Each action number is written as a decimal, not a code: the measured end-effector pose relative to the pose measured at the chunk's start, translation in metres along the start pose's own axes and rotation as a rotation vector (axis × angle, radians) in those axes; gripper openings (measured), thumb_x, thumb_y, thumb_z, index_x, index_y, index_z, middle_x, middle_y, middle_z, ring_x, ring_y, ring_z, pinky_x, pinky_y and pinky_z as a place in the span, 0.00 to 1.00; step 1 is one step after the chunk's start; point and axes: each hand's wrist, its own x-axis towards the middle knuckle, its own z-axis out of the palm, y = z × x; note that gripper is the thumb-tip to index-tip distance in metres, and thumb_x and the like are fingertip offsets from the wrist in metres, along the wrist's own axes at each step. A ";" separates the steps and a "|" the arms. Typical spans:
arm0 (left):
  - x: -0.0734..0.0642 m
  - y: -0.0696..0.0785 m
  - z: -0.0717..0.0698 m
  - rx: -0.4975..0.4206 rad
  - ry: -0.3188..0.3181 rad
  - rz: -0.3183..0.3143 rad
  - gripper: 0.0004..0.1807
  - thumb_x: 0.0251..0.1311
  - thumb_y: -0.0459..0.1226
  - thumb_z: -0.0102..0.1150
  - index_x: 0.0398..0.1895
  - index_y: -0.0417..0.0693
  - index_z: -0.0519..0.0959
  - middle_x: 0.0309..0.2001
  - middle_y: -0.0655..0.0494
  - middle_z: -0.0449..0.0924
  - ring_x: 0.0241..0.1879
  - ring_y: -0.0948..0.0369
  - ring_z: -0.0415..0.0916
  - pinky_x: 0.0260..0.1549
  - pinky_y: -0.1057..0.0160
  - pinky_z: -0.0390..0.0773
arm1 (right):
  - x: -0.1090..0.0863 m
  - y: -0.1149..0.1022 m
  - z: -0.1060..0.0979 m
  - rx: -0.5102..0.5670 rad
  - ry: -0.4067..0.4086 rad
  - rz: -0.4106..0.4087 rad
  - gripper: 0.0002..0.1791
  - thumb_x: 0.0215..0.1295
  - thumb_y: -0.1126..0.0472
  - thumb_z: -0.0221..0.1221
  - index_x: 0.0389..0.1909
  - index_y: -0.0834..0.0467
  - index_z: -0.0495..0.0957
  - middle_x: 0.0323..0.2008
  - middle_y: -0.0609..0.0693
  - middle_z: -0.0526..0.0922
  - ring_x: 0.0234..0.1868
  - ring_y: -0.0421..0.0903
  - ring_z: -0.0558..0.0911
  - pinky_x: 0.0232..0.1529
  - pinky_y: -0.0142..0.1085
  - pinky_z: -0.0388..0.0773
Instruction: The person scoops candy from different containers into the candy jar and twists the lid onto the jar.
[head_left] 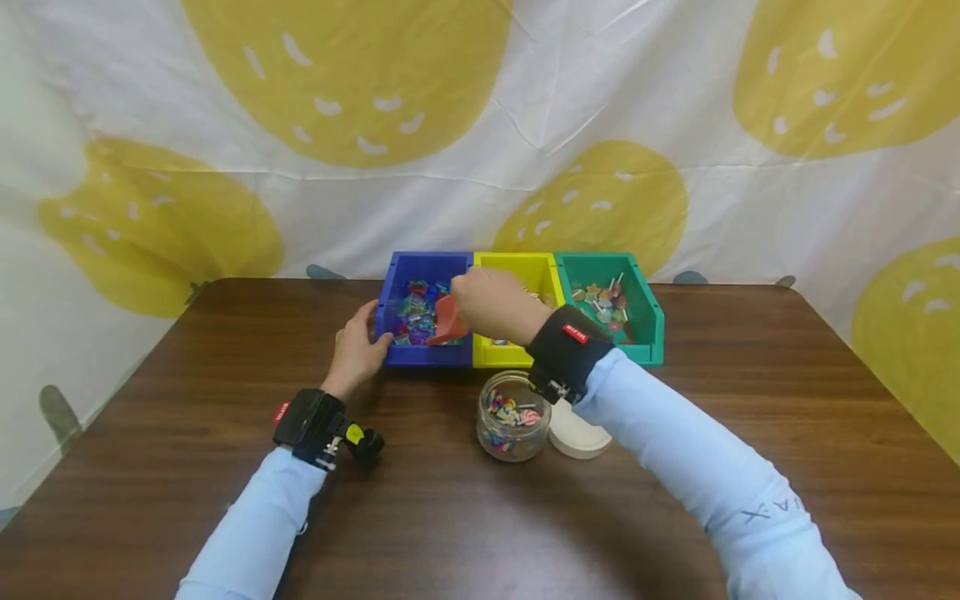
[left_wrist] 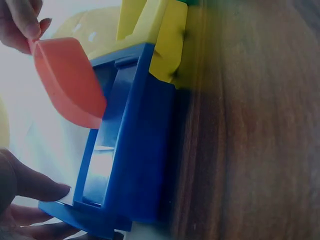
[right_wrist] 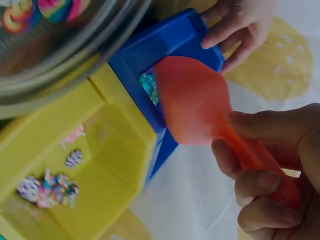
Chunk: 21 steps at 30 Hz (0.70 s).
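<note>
Both grips suggest scooping: right hand (head_left: 491, 300) curled round the red scoop (head_left: 447, 322), left hand (head_left: 356, 353) pinching the blue bin (head_left: 427, 357), a level lift seemingly needed next.

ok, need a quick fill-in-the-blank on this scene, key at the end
1. The right hand grips the red scoop by its ____.
2. The left hand holds the edge of the bin coloured ____.
3. The middle bin in the row is coloured ____.
4. In the head view, the white lid lies to the ____ of the clear jar.

Missing words: handle; blue; yellow; right.
</note>
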 end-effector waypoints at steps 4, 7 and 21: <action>0.001 -0.002 0.001 0.018 -0.003 -0.024 0.27 0.60 0.27 0.46 0.63 0.32 0.55 0.56 0.32 0.64 0.55 0.43 0.65 0.55 0.49 0.65 | 0.013 -0.016 0.002 -0.128 -0.024 0.003 0.12 0.58 0.56 0.58 0.37 0.60 0.78 0.32 0.53 0.80 0.34 0.48 0.79 0.32 0.38 0.79; 0.002 -0.002 0.001 0.024 -0.009 -0.034 0.27 0.60 0.28 0.46 0.63 0.33 0.55 0.57 0.33 0.64 0.56 0.43 0.64 0.56 0.48 0.63 | 0.022 -0.024 0.001 -0.141 -0.045 0.030 0.16 0.57 0.52 0.59 0.40 0.59 0.78 0.34 0.52 0.80 0.34 0.47 0.80 0.35 0.38 0.79; 0.002 -0.003 0.006 0.044 -0.010 0.010 0.27 0.58 0.27 0.48 0.62 0.33 0.57 0.56 0.32 0.65 0.53 0.43 0.67 0.53 0.49 0.67 | 0.048 -0.025 -0.007 0.079 -0.229 0.202 0.10 0.63 0.61 0.49 0.39 0.59 0.78 0.30 0.49 0.74 0.28 0.44 0.72 0.32 0.34 0.75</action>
